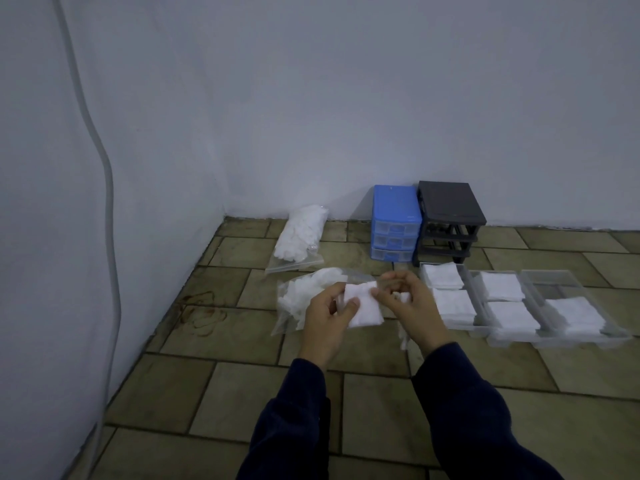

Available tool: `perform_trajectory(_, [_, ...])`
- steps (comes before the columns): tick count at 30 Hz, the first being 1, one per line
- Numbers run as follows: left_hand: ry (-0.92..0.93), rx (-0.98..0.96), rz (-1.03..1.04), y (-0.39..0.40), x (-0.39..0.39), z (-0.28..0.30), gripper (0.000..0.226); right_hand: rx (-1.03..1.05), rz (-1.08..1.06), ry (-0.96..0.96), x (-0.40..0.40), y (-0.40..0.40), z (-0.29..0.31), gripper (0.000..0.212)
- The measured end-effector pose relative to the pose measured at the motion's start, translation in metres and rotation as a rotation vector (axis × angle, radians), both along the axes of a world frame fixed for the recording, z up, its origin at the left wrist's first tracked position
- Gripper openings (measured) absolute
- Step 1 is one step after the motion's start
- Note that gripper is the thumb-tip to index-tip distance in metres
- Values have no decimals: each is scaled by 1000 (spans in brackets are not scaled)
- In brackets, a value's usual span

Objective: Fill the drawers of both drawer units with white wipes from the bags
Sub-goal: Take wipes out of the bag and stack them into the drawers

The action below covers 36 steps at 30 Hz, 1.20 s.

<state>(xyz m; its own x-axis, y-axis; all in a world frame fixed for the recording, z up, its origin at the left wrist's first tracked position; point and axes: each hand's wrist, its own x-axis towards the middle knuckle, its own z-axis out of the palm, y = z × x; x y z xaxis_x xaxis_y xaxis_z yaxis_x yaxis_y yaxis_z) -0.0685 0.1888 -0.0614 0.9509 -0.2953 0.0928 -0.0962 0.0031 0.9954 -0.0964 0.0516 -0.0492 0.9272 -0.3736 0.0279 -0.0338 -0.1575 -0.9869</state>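
Both hands work above the tiled floor (242, 393) — left hand (325, 315) pinches a white wipe (363, 308) w/ thumb on top, right hand (410, 299) has fingers curled on the wipe's other edge. Open bag (301, 303) lies just behind; 3 clear drawers (512, 336) hold wipe stacks at right, near blue unit (394, 223) & grey unit (448, 220) — a 2nd bag (299, 237) sits by the wall.
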Motion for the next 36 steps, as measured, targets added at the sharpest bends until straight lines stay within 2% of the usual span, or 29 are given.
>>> perform_trajectory(2, [-38, 27, 4, 2, 1, -2, 24, 277, 27, -31, 0, 1, 2, 31])
perform_trajectory(4, [-92, 13, 9, 3, 0, -1, 31, 646, 46, -83, 1, 1, 7, 44])
perform_trajectory(6, [-115, -5, 42, 3, -2, 0, 34, 807, 54, -114, 0, 0, 12, 47])
perform_trajectory(13, [-85, 76, 50, -2, -1, -1, 40, 630, 162, -85, -4, -1, 8, 48])
perform_trajectory(15, [-53, 62, 55, -5, -1, 2, 33, 566, 203, -71, -3, -1, 4, 49])
perform_trajectory(17, [19, 21, 27, -6, -1, 3, 17, 521, 222, -75, -3, -1, 1, 51])
perform_trajectory(19, [76, -41, 33, -6, -2, 3, 16, 454, 216, -89, -3, -1, 2, 50])
perform_trajectory(23, [11, -40, 132, -4, -2, 3, 7, 266, 195, -122, -3, 6, 7, 45])
perform_trajectory(29, [81, -102, 185, 2, -2, 12, 12, -54, 96, -153, -2, 12, 7, 32])
perform_trajectory(36, [148, -137, 173, 6, -5, 20, 3, -53, 145, -110, 0, 7, -1, 16])
